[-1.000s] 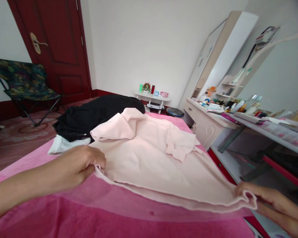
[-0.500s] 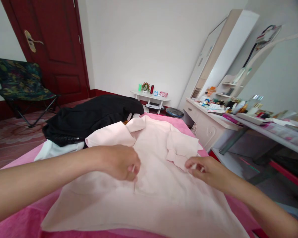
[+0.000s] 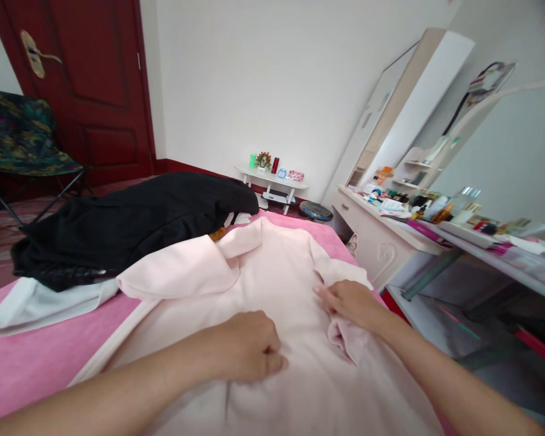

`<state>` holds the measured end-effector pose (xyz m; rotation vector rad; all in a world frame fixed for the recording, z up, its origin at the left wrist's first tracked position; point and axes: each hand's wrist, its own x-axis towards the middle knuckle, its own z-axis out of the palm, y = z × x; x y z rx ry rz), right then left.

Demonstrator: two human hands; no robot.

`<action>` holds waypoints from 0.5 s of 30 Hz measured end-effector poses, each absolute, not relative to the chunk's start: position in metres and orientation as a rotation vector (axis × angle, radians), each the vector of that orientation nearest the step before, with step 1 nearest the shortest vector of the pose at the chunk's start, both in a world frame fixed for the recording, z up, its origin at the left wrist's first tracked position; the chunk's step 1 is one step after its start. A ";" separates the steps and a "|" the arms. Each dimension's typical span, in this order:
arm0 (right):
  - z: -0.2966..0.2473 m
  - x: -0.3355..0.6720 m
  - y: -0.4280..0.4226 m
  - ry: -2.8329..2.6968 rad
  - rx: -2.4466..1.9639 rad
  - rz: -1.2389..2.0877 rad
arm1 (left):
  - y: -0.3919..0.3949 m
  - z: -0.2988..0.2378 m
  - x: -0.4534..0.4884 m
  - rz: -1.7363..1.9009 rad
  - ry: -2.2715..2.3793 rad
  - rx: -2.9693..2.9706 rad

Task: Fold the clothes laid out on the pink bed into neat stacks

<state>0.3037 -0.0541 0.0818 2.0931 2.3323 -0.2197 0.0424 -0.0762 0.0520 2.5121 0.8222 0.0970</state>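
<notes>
The pale pink garment [image 3: 295,309] lies spread across the pink cover [image 3: 31,369], the left hand [image 3: 254,348] over its middle with fingers curled, the right hand [image 3: 352,303] over one sleeve [image 3: 350,340], though whether either pinches cloth cannot be told.

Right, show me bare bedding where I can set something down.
Pink bedding shows bare between the white cloth, pale garment and left forearm; a narrow strip lies beyond the garment's far right side. Crowded: the far left, under black clothing, and the dressing table.
</notes>
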 end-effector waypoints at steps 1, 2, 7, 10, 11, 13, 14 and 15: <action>0.088 0.310 -0.043 2.265 2.137 -0.356 | -0.078 0.056 0.043 0.101 0.774 2.487; 0.094 0.317 -0.030 2.231 2.178 -0.440 | -0.077 0.058 0.044 0.161 0.775 2.492; 0.091 0.348 0.047 2.225 2.441 0.035 | -0.035 0.042 0.045 0.571 1.069 2.630; 0.066 0.361 0.080 2.049 2.530 0.152 | -0.012 0.019 0.039 0.521 1.131 2.632; 0.058 0.364 0.088 1.994 2.546 0.140 | -0.008 0.012 0.037 0.500 1.130 2.633; 0.044 0.369 0.101 1.898 2.560 0.110 | -0.006 0.005 0.036 0.466 1.130 2.633; 0.041 0.371 0.107 1.852 2.559 0.099 | -0.006 0.003 0.036 0.451 1.140 2.629; 0.040 0.374 0.112 1.813 2.555 0.099 | -0.007 0.003 0.037 0.438 1.154 2.627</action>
